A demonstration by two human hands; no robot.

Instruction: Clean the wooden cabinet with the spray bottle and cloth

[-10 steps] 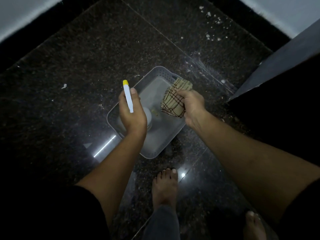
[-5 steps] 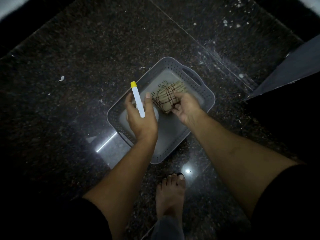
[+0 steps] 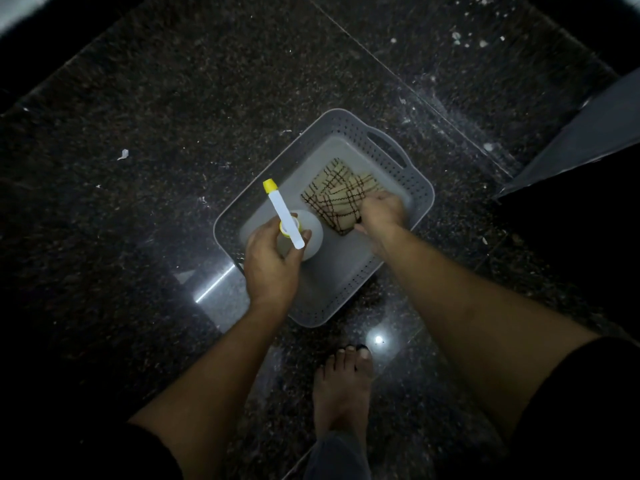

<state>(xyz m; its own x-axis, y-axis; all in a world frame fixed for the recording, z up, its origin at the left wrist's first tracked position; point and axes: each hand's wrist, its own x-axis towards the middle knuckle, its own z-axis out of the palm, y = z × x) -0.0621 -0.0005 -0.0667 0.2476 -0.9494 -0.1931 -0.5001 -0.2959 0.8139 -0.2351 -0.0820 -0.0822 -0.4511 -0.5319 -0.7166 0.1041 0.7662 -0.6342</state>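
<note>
Head view, only view logged.

Position: your left hand (image 3: 273, 268) had its fingers curled round the neck of the spray bottle (image 3: 313, 237). The bottle was upright over the near left part of the grey basket (image 3: 426, 194), and its white nozzle with the yellow tip pointed up and away from you. Whether the bottle's base touched the basket bottom could not be told. Your right hand (image 3: 381, 211) was knuckles up on the near edge of the checked cloth (image 3: 341, 195), fingers curled into it and gripping. The cloth lay bunched in the far right part of the basket. The basket sat on the dark speckled floor (image 3: 173, 98).

Progress (judgement): no wiping or spraying was under way. Both tools were at the basket, one in each hand. No cabinet could be made out for certain. A grey slanted panel (image 3: 588, 133) at the right edge may belong to it, but the light was too dim to say. Whether the cleaning was finished or not yet begun could not be told.

Count: one spray bottle, one cloth, one basket, two hands, one bare foot (image 3: 343, 386) near the basket, and several pale scraps on the floor.
</note>
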